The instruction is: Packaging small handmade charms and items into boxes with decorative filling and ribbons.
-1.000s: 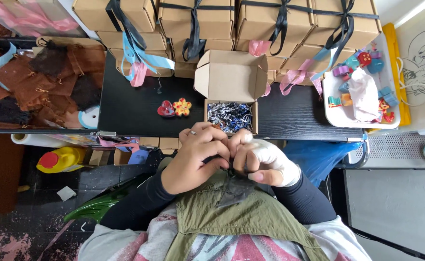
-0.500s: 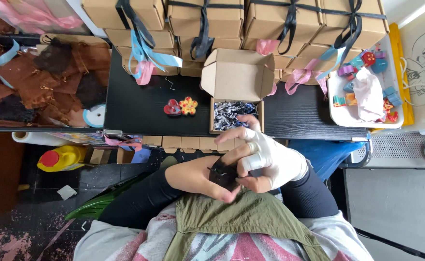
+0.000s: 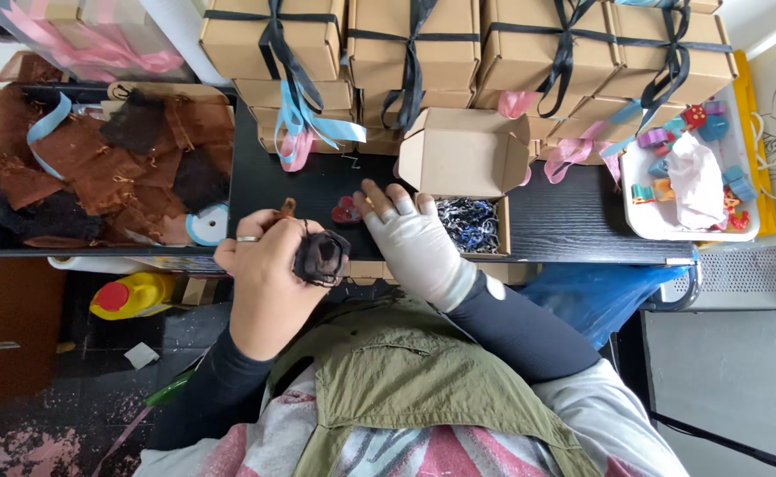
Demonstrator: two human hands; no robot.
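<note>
My left hand (image 3: 269, 269), with a ring on one finger, grips a small dark brown mesh pouch (image 3: 321, 256) at the near edge of the black table (image 3: 565, 221). My right hand (image 3: 410, 238), in a white glove, lies flat on the table with its fingers spread. Its fingertips cover the flower-shaped piece, and a red heart-shaped piece (image 3: 345, 212) shows just left of them. Right beside that hand stands a small open cardboard box (image 3: 467, 181) filled with blue, black and white paper shreds.
Stacked cardboard boxes tied with black ribbon (image 3: 423, 44) line the table's far side. A tray of brown and black mesh pouches (image 3: 97, 159) with a tape roll (image 3: 207, 225) sits at left. A white tray of colourful small pieces (image 3: 693, 177) is at right. A yellow bottle (image 3: 132, 296) lies on the floor.
My hands have parted. The left hand carried the dark pouch up and to the left. The right hand reached forward onto the table over the flower and heart pieces. The view shifted.
</note>
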